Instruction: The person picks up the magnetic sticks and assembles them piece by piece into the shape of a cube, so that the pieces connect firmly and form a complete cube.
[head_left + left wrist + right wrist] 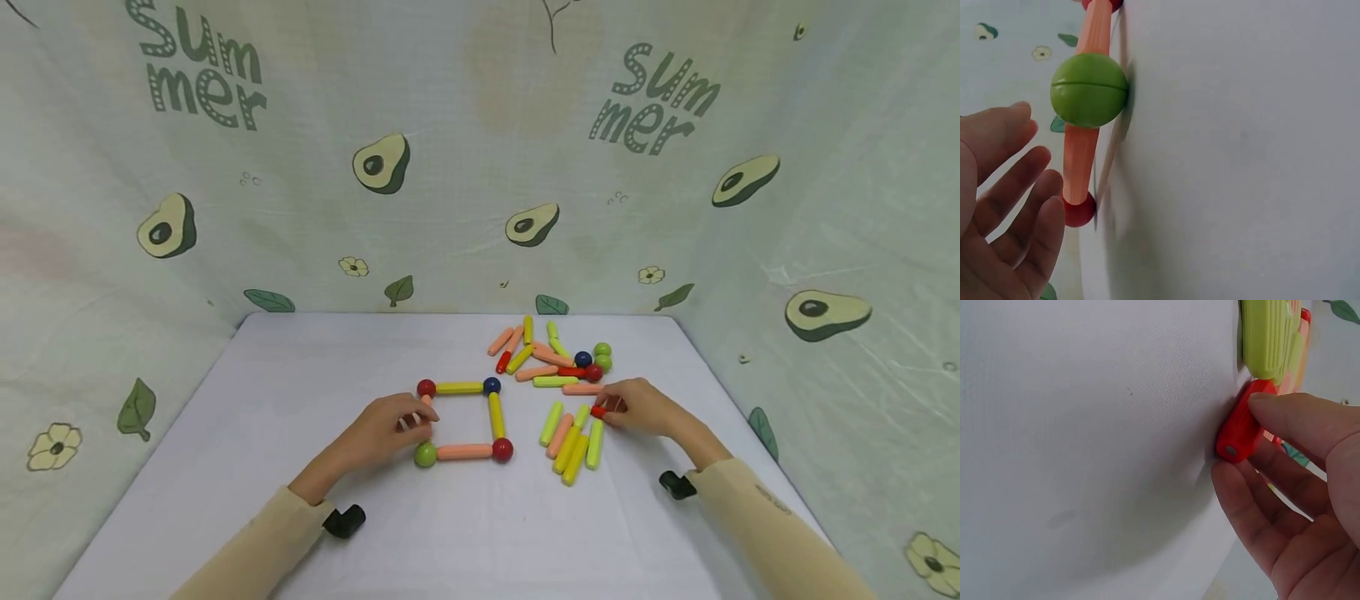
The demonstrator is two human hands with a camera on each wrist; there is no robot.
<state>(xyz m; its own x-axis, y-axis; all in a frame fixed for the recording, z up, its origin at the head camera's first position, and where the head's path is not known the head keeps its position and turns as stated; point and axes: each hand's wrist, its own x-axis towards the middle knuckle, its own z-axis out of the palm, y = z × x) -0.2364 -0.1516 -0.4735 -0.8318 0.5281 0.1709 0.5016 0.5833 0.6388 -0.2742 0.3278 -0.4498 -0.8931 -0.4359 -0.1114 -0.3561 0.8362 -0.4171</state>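
Observation:
On the table a square of magnetic sticks and balls lies in front of my left hand. It has yellow sticks at top and right, a peach stick at the bottom, red balls, a blue ball and a green ball. The left peach stick is partly hidden by that hand in the head view. My left fingers are loosely bent beside it, holding nothing. My right hand pinches a short red stick between thumb and fingers, low at the table surface.
Beside the right hand lies a group of yellow sticks, lime sticks and peach sticks. Farther back are more scattered sticks, a dark blue ball, a red ball and green balls. Printed cloth surrounds the table.

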